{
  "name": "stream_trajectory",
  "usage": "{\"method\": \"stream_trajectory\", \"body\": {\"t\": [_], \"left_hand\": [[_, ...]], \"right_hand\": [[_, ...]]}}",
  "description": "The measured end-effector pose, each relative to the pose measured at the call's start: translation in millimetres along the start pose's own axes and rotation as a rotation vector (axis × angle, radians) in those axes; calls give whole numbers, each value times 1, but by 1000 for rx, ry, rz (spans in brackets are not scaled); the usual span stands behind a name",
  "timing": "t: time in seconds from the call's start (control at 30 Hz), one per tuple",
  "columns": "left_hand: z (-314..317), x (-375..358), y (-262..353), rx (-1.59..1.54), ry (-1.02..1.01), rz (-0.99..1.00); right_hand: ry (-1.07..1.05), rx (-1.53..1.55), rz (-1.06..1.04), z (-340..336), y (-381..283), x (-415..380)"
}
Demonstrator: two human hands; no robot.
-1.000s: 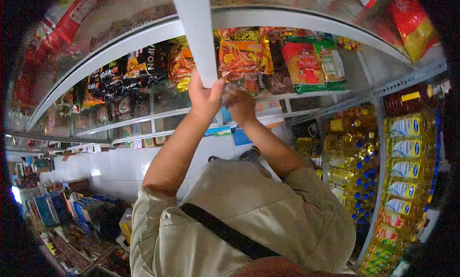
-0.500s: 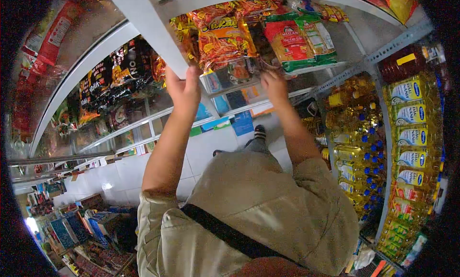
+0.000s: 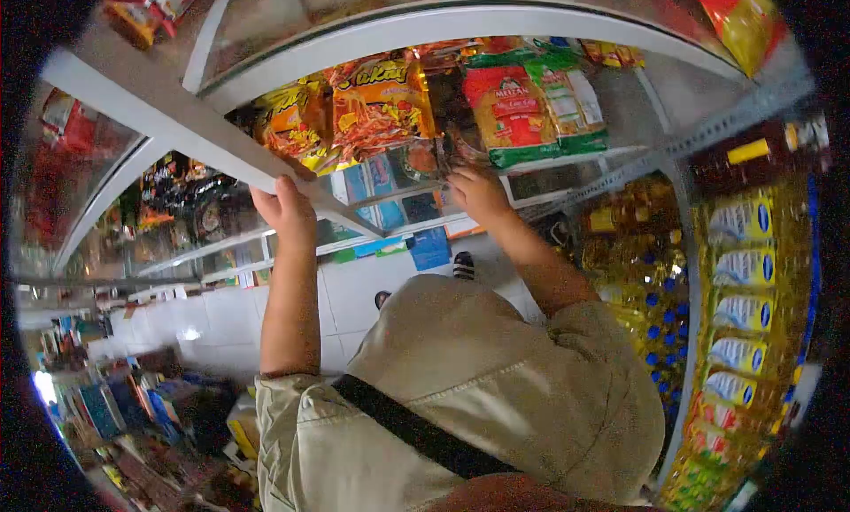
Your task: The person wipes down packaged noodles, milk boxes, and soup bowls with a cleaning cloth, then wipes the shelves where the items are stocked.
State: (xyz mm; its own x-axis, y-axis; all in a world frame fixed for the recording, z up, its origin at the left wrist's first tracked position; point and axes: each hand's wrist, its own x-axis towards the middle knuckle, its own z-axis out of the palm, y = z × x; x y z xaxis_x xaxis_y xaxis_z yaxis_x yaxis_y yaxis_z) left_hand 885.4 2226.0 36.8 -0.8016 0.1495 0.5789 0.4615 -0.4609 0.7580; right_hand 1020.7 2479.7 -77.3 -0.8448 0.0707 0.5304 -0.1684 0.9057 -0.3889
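Note:
My left hand (image 3: pixel 288 209) is wrapped round the edge of a white frame bar (image 3: pixel 212 136) of the shelf unit, thumb on the near side. My right hand (image 3: pixel 475 192) is at the shelf's front edge, its fingers curled against a clear plastic packet (image 3: pixel 460 149) with dark contents, partly hidden. Just left of that packet lie orange noodle bags (image 3: pixel 376 105) and a small clear pack (image 3: pixel 420 161). To its right are a red and green bag (image 3: pixel 506 114) and a green and clear bag (image 3: pixel 567 105).
Bottles of yellow oil (image 3: pixel 739 273) fill the rack on the right, beside more blue-capped bottles (image 3: pixel 664 326). Black packets (image 3: pixel 177 189) lie on the shelf at left. Below are blue packs (image 3: pixel 430 249) and a white tiled floor (image 3: pixel 221 322). Boxed goods (image 3: pixel 102 406) stand at lower left.
The view has shifted, so the shelf goods appear further left and slightly lower. Both hands stay at the shelf front, the left on the white bar and the right at the clear packet.

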Motion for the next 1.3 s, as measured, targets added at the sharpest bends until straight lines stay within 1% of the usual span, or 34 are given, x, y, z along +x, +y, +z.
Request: {"method": "stream_trajectory", "body": {"t": [0.03, 0.07, 0.1, 0.17, 0.2, 0.23, 0.27, 0.3, 0.37, 0.4, 0.43, 0.5, 0.57, 0.63, 0.7, 0.77, 0.8, 0.87, 0.9, 0.97, 1.03, 1.07, 1.1, 1.17, 1.2, 1.23, 1.3], "left_hand": [[-2, -2, 1, 7, -13, 13], [-7, -9, -5, 139, 168, -25], [-6, -10, -5, 199, 215, -19], [5, -10, 10, 153, 118, -36], [6, -10, 8, 196, 146, -7], [4, -9, 4, 239, 169, 19], [0, -9, -1, 297, 193, 0], [10, -8, 6, 338, 210, 18], [23, -5, 19, 251, 257, -17], [19, -7, 14, 277, 277, -70], [13, -10, 11, 304, 302, -121], [21, -8, 26, 418, 301, -226], [11, -9, 8, 379, 263, -72], [24, -8, 31, 428, 269, -165], [6, -5, 11, 667, 148, 109], [0, -5, 4, 764, 56, 140], [2, -7, 5, 707, 65, 132], [3, -13, 2, 621, 64, 112], [2, -18, -2, 595, 59, 93], [-13, -26, -10, 500, -88, -132], [-20, -30, -29, 329, -35, -69], [-22, -28, -56, 34, 23, -294], [-25, -27, -35, -201, 12, -336], [-27, -17, -10, -302, 79, -529], [-32, -13, -22, -231, -15, -391], [-38, -11, -34, -157, -29, -435], [-39, -2, -17, -262, -142, -537]], "right_hand": [[-10, 11, 13, 4, 1, 3], [-24, 26, 24, 10, 0, 5], [-27, 11, -3, 15, -1, 8], [-21, -19, -67, 23, -5, 18], [-21, 8, -102, 22, -11, 26], [-221, 79, -22, 20, -17, 35], [-422, 140, 58, 17, -22, 45], [-622, 191, 132, 17, -27, 55], [-535, 560, 157, 20, -46, 67], [-502, 748, 166, 24, -57, 73], [-399, 757, 154, 27, -68, 80], [-203, 796, 125, 35, -90, 96], [-66, 1169, 297, 7, -132, 128], [-77, 1488, 416, 25, -127, 153], [-29, 1441, 293, 25, -147, 164], [-57, 1475, 250, 35, -156, 165], [-43, 1348, 268, 46, -150, 159], [-164, 1388, 363, 70, -134, 149], [-318, 1551, 448, 79, -128, 144], [-361, 1614, 575, 80, -132, 131], [-446, 1601, 633, 80, -130, 138], [-572, 1487, 585, 102, -97, 145], [-648, 1444, 495, 85, -114, 153], [-529, 1570, 672, 81, -130, 161], [-420, 1277, 295, 89, -124, 168], [-301, 967, -65, 102, -107, 181], [-149, 720, -121, 102, -109, 194]]}}
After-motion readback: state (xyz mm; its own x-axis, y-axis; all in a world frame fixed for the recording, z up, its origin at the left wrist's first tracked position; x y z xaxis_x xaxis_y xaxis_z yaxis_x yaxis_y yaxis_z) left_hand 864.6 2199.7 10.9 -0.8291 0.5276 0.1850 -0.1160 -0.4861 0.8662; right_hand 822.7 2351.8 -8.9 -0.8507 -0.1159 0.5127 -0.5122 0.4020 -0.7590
